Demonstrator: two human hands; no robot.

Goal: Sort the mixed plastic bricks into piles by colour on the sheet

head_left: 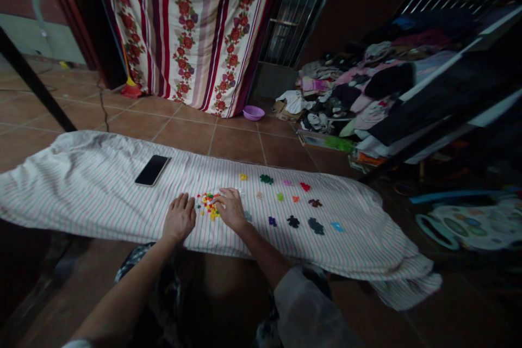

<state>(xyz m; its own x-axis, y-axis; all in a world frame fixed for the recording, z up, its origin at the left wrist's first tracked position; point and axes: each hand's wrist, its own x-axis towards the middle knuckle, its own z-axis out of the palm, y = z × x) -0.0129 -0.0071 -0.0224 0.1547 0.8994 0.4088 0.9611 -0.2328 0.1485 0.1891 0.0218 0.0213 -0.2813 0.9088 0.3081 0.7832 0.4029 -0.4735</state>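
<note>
Coloured bits sat mixed, midway between near and far edges of surface. Right hand over them, grip narrow, couldn't tell if piece was pinched. Left hand palm-down beside, grip loose, nothing seen in it. Single-colour clusters spaced toward right end, probably so shades wouldn't mix. No readable brands or writing tbh.

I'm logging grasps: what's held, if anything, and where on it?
The right hand has its fingers at the multicolored pile of small pieces; whether they pinch one cannot be told. The left hand rests on the striped cloth, nothing visibly held.
</note>
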